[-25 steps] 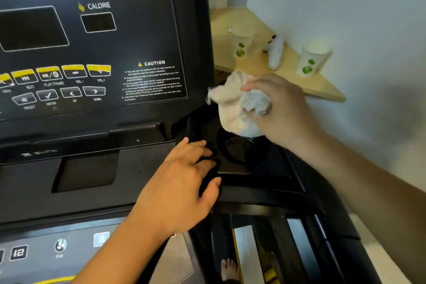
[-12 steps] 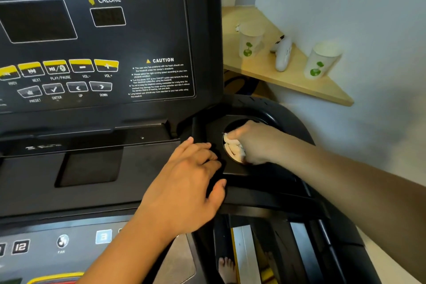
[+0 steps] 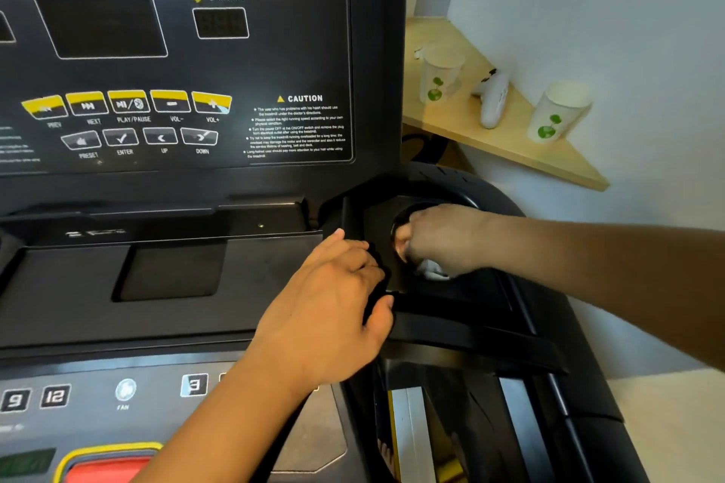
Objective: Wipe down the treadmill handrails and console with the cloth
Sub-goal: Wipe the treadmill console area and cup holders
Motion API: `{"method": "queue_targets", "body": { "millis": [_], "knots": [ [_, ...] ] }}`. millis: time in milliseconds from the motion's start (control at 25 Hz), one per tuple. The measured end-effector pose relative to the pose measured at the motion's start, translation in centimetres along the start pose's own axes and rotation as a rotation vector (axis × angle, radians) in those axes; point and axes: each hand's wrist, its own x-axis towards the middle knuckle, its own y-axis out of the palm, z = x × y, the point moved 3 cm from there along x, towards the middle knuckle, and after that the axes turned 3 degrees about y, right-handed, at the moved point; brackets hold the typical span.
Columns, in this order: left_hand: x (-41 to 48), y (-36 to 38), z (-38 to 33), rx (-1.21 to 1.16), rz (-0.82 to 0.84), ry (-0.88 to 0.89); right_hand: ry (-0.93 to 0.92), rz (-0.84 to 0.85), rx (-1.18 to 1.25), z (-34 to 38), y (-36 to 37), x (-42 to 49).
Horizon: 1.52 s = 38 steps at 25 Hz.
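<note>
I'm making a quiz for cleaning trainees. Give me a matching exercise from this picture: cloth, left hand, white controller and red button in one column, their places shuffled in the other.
1 cloth
2 left hand
3 white controller
4 red button

a between two paper cups on the wooden shelf
b at the console bottom, ringed in yellow
c in the round cup holder, held by the right hand
d gripping the console's right edge

Pairs: 1-c, 2-d, 3-a, 4-b

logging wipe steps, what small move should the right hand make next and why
Probably twist the right hand so the cloth sweeps round the cup holder wall: the cloth is already pushed inside it; left hand grips the console.
</note>
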Motion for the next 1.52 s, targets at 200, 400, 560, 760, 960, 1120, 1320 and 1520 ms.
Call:
{"method": "queue_targets", "body": {
  "millis": [200, 400, 560, 760, 960, 1120, 1320, 1520],
  "knots": [
    [0.1, 0.0, 0.1, -0.021, -0.046, 0.016, 0.762, 0.015, 0.532, -0.4, 0.8, 0.0],
    [-0.1, -0.3, -0.2, -0.054, -0.064, 0.016, 0.586, 0.225, 0.636, -1.2, -3.4, -1.6],
    [0.0, -0.1, 0.0, -0.070, -0.073, 0.012, 0.008, 0.249, -0.101, 0.3, -4.6, -2.6],
    [0.0, 0.0, 0.0, -0.064, -0.067, -0.003, 0.115, 0.183, 0.041, -0.3, -2.2, -0.1],
    [0.1, 0.4, 0.2, -0.026, -0.053, 0.008, 0.604, 0.132, 0.463, 0.8, -0.6, 0.2],
    [0.3, 0.4, 0.1, 0.005, -0.045, 0.021, 1.017, 0.087, 1.232, 1.0, 0.1, -0.6],
    [0.3, 0.4, 0.2, 0.040, 0.001, 0.013, 0.877, 0.105, 0.932, -0.6, -3.0, -2.1],
    [0.4, 0.4, 0.3, 0.057, 0.030, -0.005, 0.829, -0.044, 1.272, 1.3, -0.7, -1.4]
  ]
}}
